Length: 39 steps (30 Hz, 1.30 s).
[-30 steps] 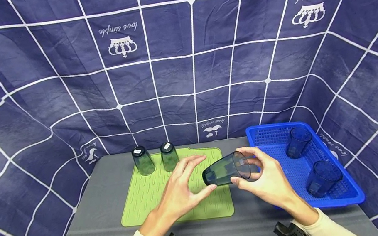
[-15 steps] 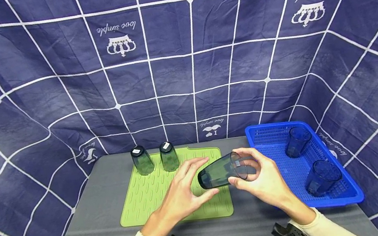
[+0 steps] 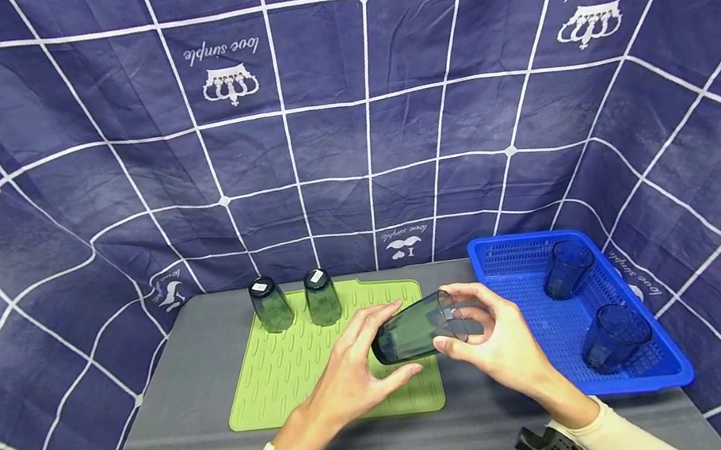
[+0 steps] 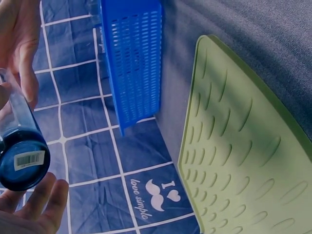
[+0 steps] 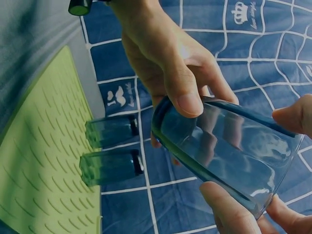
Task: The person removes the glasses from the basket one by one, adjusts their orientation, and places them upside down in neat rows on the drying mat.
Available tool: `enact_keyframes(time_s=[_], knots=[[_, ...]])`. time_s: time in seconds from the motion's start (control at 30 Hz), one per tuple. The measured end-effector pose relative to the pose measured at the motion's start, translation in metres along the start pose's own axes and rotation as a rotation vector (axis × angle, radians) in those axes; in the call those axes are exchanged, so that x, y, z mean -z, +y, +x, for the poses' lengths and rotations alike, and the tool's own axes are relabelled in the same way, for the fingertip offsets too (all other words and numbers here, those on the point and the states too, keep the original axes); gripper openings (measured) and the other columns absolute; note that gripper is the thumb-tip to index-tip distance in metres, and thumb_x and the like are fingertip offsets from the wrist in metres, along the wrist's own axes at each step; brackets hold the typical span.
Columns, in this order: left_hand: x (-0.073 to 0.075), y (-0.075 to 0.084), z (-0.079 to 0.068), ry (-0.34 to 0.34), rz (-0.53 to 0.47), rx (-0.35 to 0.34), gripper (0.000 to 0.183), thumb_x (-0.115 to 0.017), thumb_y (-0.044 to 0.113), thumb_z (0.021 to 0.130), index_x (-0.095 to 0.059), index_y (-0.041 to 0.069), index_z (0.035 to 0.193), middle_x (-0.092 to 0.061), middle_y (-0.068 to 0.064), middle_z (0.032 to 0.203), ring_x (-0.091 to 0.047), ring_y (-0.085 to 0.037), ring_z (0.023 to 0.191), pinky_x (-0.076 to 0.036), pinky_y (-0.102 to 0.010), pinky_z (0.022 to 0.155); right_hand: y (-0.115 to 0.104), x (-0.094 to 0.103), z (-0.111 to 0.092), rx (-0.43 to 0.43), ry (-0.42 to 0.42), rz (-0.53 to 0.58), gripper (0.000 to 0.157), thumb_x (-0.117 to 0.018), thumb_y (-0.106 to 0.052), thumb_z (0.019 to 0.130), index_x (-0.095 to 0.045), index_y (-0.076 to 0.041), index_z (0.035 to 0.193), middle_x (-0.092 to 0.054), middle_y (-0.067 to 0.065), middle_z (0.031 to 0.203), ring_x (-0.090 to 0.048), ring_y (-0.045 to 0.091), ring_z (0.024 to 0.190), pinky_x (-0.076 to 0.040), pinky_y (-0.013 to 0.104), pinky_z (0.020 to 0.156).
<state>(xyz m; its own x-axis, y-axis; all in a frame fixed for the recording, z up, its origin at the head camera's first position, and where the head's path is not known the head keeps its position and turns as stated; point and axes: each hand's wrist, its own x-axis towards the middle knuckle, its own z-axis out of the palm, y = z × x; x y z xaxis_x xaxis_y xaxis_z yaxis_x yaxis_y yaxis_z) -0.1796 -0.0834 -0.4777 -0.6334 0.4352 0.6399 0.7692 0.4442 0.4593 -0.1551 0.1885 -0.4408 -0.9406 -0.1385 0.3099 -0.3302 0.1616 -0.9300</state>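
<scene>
Holding a probably slick, fragile glass (image 3: 412, 332) near its rim: right hand (image 3: 513, 343); left hand (image 3: 349, 376), loosely spread, flanks its likely sturdier base.

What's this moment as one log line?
right hand: grips tilted glass near rim; left hand: around its base, contact unclear; green mat: two upturned glasses; blue basket: two mouth-up glasses

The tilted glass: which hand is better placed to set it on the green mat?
Probably the left hand: in the head view it overlaps the green mat and is at the base end of the tilted glass. The right hand holds the rim end, nearer the blue basket.
</scene>
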Motion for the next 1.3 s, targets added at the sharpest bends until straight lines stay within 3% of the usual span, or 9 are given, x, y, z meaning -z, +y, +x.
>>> enact_keyframes(time_s=[0.3, 0.57, 0.83, 1.1, 1.3], knots=[[-0.004, -0.001, -0.002, 0.033, -0.040, -0.021, 0.099, -0.106, 0.032, 0.088, -0.055, 0.020, 0.171, -0.071, -0.009, 0.157, -0.072, -0.023, 0.144, -0.059, -0.042, 0.126, 0.001, -0.003, 0.000, -0.010, -0.008, 0.065, 0.067, -0.091, 0.004, 0.089, -0.066, 0.003, 0.152, -0.071, 0.021, 0.152, -0.079, 0.010, 0.114, -0.074, 0.035, 0.087], [-0.007, 0.002, -0.003, 0.093, -0.083, -0.005, 0.097, -0.108, 0.028, 0.085, -0.060, 0.014, 0.167, -0.072, -0.008, 0.156, -0.074, -0.025, 0.141, -0.058, -0.035, 0.125, 0.002, -0.004, 0.000, -0.027, 0.016, 0.138, 0.065, -0.086, 0.008, 0.091, -0.064, 0.010, 0.152, -0.071, 0.018, 0.144, -0.080, 0.013, 0.115, -0.070, 0.025, 0.097], [-0.008, 0.007, 0.000, 0.160, -0.169, 0.033, 0.094, -0.109, 0.024, 0.084, -0.061, 0.019, 0.165, -0.075, -0.004, 0.152, -0.075, -0.024, 0.137, -0.059, -0.029, 0.120, -0.003, -0.008, -0.002, -0.187, 0.017, 0.306, 0.068, -0.082, 0.003, 0.095, -0.056, 0.010, 0.158, -0.072, 0.005, 0.135, -0.082, 0.013, 0.109, -0.074, 0.038, 0.086], [-0.009, 0.012, 0.004, 0.217, -0.233, 0.082, 0.086, -0.108, 0.019, 0.083, -0.067, 0.013, 0.158, -0.078, -0.010, 0.149, -0.078, -0.024, 0.132, -0.063, -0.024, 0.110, -0.002, -0.014, 0.000, -0.192, 0.023, 0.481, 0.056, -0.071, 0.004, 0.098, -0.055, 0.006, 0.152, -0.074, 0.006, 0.132, -0.081, 0.016, 0.114, -0.074, 0.041, 0.090], [-0.007, 0.014, 0.004, 0.266, -0.287, 0.110, 0.079, -0.108, 0.012, 0.081, -0.070, 0.013, 0.150, -0.079, -0.012, 0.143, -0.078, -0.015, 0.117, -0.068, -0.022, 0.095, -0.003, -0.020, 0.001, -0.178, 0.000, 0.509, 0.052, -0.066, 0.001, 0.099, -0.054, 0.005, 0.149, -0.072, 0.007, 0.136, -0.080, 0.017, 0.117, -0.074, 0.043, 0.093]])
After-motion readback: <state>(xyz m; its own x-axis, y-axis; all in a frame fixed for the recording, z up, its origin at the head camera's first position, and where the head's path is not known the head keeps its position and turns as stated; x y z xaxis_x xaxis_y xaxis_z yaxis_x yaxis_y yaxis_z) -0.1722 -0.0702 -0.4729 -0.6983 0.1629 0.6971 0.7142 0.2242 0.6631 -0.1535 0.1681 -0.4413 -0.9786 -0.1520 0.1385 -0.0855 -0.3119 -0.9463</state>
